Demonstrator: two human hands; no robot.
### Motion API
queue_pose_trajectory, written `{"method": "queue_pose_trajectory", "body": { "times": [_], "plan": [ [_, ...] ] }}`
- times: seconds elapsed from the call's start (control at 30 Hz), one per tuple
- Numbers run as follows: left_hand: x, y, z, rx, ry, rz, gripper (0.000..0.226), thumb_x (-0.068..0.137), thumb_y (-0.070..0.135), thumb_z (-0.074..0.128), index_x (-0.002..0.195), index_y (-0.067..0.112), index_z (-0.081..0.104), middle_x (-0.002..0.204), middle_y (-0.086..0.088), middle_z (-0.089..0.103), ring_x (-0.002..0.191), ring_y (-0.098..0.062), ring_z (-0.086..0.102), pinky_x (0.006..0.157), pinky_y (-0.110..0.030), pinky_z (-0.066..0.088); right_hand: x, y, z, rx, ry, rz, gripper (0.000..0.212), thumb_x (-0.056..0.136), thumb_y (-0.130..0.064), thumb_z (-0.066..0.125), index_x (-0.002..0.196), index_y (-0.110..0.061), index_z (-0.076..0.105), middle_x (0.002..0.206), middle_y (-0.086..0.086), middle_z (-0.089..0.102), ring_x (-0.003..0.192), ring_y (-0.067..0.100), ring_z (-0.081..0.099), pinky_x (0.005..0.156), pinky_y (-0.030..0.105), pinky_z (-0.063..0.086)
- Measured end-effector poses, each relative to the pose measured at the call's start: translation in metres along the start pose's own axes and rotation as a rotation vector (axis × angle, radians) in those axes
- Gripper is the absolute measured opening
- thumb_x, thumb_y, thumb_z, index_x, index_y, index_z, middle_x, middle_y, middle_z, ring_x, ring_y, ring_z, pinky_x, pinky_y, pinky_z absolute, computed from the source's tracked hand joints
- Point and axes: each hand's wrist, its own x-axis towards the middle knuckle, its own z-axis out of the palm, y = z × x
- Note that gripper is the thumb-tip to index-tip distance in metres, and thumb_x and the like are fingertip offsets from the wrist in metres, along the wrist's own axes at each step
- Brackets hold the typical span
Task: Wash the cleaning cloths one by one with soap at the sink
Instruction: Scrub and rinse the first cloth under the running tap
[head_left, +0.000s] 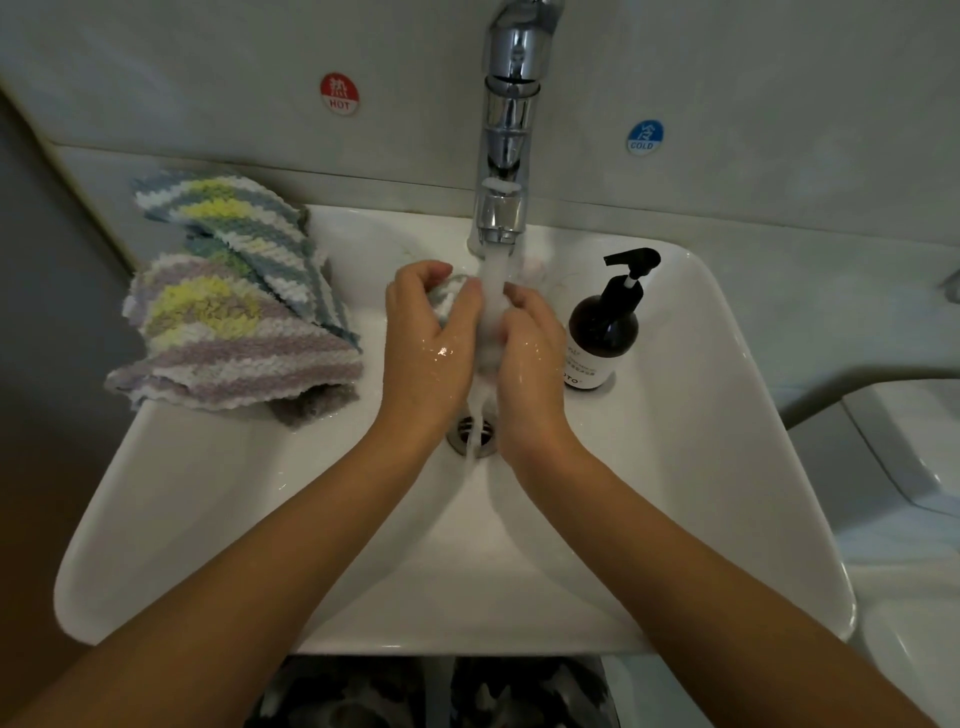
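Both hands meet under the running tap (511, 119), over the middle of the white sink (701, 467). The left hand (428, 343) has its fingers (423, 273) curled round a bunched cleaning cloth (448, 296), pale with a hint of green, which shows only in the gap between thumb and fingertips. The right hand (530, 353) faces it, its fingers curled inward and grasping the same wad where the stream of water (493, 280) strikes; most of the cloth there is hidden behind the water and the knuckles. Both hands are wet and shine on their backs. Water runs down between the wrists into the drain (475, 431), which lies just below the heels of the hands.

To the left of the left fingers, well apart from them, a pile of striped cloths (234, 312) rests on the sink's left rim and hangs partly over its edge. The upper one is blue, white and yellow; the lower one is lilac, white and yellow, with a grey piece showing beneath it. To the right of the right fingers, just beside them, a dark pump bottle (605, 327) of soap stands upright on the sink's inner ledge, its spout pointing left toward the tap.

On the wall beyond the fingertips, a red sticker marked HOT (340, 93) sits left of the tap and a blue sticker marked COLD (643, 137) sits right of it.
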Motion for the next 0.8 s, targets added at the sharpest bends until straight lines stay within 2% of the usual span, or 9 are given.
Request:
{"method": "queue_pose_trajectory", "body": {
  "times": [0.1,0.2,0.3,0.37,0.43,0.53,0.63,0.7,0.8],
  "plan": [
    [0.003,-0.002,0.003,0.149,-0.102,-0.169,0.037,0.096,0.06,0.035,0.114,0.028,0.04,0.107,0.003,0.056,0.096,-0.013,0.06,0.086,-0.039,0.054,-0.002,0.003,0.001,-0.042,0.027,-0.073,0.041,0.092,0.002,0.041,0.102,-0.033,0.058,0.104,-0.014,0.058,0.099,0.005,0.058,0.087,0.024,0.053],
    [0.004,0.0,0.003,0.263,-0.156,-0.222,0.038,0.098,0.06,0.025,0.107,0.028,0.042,0.084,0.013,0.053,0.083,-0.013,0.058,0.08,-0.037,0.049,-0.002,0.003,0.001,-0.043,0.046,-0.095,0.044,0.088,0.001,0.044,0.121,-0.024,0.059,0.105,-0.022,0.055,0.099,-0.009,0.054,0.088,0.02,0.049],
    [0.003,0.0,0.002,0.129,-0.122,-0.095,0.026,0.101,0.048,0.038,0.096,0.026,0.05,0.082,0.008,0.06,0.075,-0.008,0.061,0.069,-0.031,0.053,-0.003,0.001,0.002,0.036,-0.001,-0.082,0.036,0.079,-0.025,0.045,0.111,-0.026,0.061,0.101,-0.015,0.062,0.091,-0.007,0.06,0.077,0.016,0.051],
    [0.003,-0.003,0.001,0.087,-0.084,0.002,0.015,0.1,0.04,0.049,0.088,0.03,0.05,0.081,0.006,0.06,0.071,-0.007,0.059,0.066,-0.03,0.053,-0.002,0.001,0.005,0.045,-0.008,-0.034,0.038,0.082,-0.041,0.047,0.112,-0.023,0.062,0.103,-0.009,0.066,0.095,-0.001,0.062,0.082,0.026,0.054],
    [0.004,-0.005,0.002,0.098,-0.088,0.079,0.009,0.097,0.031,0.056,0.09,0.032,0.05,0.091,0.0,0.061,0.077,-0.009,0.059,0.066,-0.024,0.051,-0.001,0.003,0.006,-0.053,0.001,0.012,0.029,0.093,-0.044,0.049,0.115,-0.028,0.059,0.11,-0.008,0.065,0.104,0.006,0.061,0.094,0.037,0.052],
    [0.003,-0.004,0.004,0.077,-0.102,0.063,0.013,0.095,0.024,0.058,0.096,0.033,0.049,0.102,-0.003,0.059,0.087,-0.012,0.061,0.074,-0.024,0.052,0.001,0.008,0.006,-0.145,-0.009,0.01,0.023,0.098,-0.04,0.046,0.113,-0.028,0.058,0.105,-0.007,0.066,0.102,0.011,0.063,0.09,0.036,0.053],
    [0.0,0.002,0.004,0.054,-0.067,0.022,0.014,0.097,0.03,0.054,0.093,0.039,0.045,0.091,0.006,0.062,0.079,-0.006,0.063,0.068,-0.024,0.056,0.001,0.005,0.005,-0.119,0.007,-0.012,0.022,0.098,-0.045,0.049,0.101,-0.027,0.06,0.091,-0.009,0.068,0.09,0.009,0.066,0.08,0.032,0.056],
    [-0.001,0.007,0.004,0.116,-0.035,0.06,0.009,0.098,0.039,0.051,0.092,0.037,0.045,0.08,0.008,0.062,0.07,-0.004,0.062,0.061,-0.024,0.055,0.002,0.004,0.005,-0.077,0.033,-0.019,0.027,0.094,-0.051,0.053,0.094,-0.026,0.063,0.087,-0.007,0.07,0.087,0.009,0.068,0.083,0.036,0.058],
    [0.0,0.01,0.005,0.189,-0.013,0.044,0.022,0.098,0.048,0.044,0.082,0.034,0.047,0.071,0.008,0.062,0.062,-0.005,0.061,0.054,-0.025,0.05,0.001,0.002,0.007,-0.045,0.045,-0.028,0.043,0.088,-0.06,0.058,0.086,-0.019,0.067,0.084,0.001,0.072,0.084,0.016,0.071,0.082,0.045,0.059]
  ]
}}
